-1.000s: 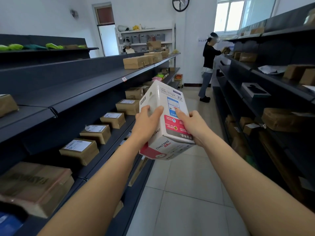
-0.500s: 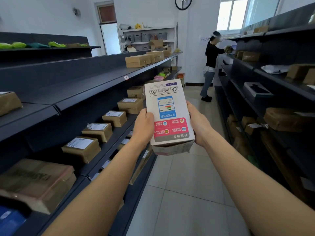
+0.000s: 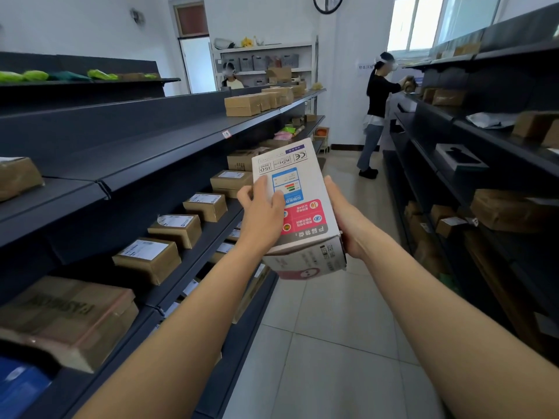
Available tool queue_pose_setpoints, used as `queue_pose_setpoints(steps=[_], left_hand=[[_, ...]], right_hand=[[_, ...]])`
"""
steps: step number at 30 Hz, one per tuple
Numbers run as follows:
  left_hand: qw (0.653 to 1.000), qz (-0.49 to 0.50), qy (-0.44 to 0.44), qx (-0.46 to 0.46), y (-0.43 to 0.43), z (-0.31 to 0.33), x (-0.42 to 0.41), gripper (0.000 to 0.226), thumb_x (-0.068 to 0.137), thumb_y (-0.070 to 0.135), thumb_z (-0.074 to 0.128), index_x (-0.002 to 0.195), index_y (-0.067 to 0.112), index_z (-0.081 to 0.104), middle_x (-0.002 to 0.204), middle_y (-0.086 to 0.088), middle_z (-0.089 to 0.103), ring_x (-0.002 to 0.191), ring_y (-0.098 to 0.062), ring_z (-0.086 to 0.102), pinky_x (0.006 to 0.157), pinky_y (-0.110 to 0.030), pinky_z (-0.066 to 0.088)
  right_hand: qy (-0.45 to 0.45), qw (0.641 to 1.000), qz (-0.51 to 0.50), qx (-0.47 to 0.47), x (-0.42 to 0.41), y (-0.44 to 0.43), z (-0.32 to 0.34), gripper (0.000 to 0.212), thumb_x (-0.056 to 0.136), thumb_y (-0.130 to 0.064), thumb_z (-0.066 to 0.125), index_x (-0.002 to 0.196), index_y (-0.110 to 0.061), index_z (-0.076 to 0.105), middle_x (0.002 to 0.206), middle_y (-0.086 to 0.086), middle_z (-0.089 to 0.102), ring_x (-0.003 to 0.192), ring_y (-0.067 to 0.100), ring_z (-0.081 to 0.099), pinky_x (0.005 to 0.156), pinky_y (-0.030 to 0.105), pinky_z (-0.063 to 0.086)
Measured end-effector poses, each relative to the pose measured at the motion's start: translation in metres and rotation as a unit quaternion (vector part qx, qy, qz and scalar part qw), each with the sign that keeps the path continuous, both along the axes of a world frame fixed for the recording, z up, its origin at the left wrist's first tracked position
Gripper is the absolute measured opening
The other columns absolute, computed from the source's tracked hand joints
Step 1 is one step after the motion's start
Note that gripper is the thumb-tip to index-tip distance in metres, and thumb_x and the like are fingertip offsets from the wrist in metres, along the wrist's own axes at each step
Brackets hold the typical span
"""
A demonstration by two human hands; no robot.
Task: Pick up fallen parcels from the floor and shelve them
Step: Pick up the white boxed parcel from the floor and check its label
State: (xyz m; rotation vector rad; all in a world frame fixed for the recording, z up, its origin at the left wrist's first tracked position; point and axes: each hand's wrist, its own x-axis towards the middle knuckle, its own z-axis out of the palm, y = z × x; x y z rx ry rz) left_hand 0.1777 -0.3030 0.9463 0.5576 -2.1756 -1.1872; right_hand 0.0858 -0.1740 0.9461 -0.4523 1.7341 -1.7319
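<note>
**Q:** Where are you at with it?

**Me:** Shelves [image 3: 169, 152] run off to the left of my fingers. The white parcel [image 3: 298, 189] is up off the floor, left hand [image 3: 263, 214] and right hand [image 3: 344, 225] both clamped on its sides.

**Q:** Next?

**Me:** Probably swing left and slide it into a gap between the brown boxes [image 3: 148, 258].

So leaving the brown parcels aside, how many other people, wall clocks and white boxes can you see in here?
other people: 2
clock: 1
white box: 1, held between left hand and right hand
total: 4
</note>
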Motion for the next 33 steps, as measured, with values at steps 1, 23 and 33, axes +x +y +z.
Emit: queue_pose_setpoints(steps=[1, 23, 33], left_hand=[[1.000, 0.000, -0.015, -0.011, -0.001, 0.001, -0.001, 0.041, 0.101, 0.037, 0.038, 0.139, 0.025, 0.029, 0.140, -0.003, 0.021, 0.096, -0.012, 0.056, 0.078, -0.033, 0.055], [0.979, -0.054, -0.136, 0.142, -0.002, 0.000, 0.007, 0.078, 0.073, 0.068, 0.041, 0.128, 0.015, 0.054, 0.109, -0.009, 0.071, 0.098, -0.029, 0.068, 0.096, -0.048, 0.050], [0.977, -0.026, -0.081, 0.193, -0.002, -0.016, -0.002, 0.042, 0.095, 0.040, 0.036, 0.120, 0.009, 0.051, 0.103, -0.011, 0.072, 0.089, -0.027, 0.072, 0.087, -0.048, 0.057]], right_hand=[[-0.002, 1.000, 0.000, 0.008, 0.000, 0.001, -0.001, 0.072, 0.083, -0.080, 0.038, 0.113, -0.023, 0.068, 0.097, 0.007, 0.080, 0.083, 0.028, 0.077, 0.059, 0.031, 0.061], [0.073, 0.988, -0.090, 0.103, 0.005, 0.002, -0.014, 0.044, 0.093, -0.047, 0.060, 0.102, -0.005, 0.067, 0.077, 0.005, 0.079, 0.053, 0.014, 0.071, 0.052, 0.025, 0.058], [0.110, 0.992, -0.058, 0.028, -0.004, 0.006, -0.017, 0.021, 0.100, -0.023, 0.051, 0.117, -0.029, 0.062, 0.084, -0.001, 0.080, 0.069, 0.018, 0.077, 0.060, 0.032, 0.062]])
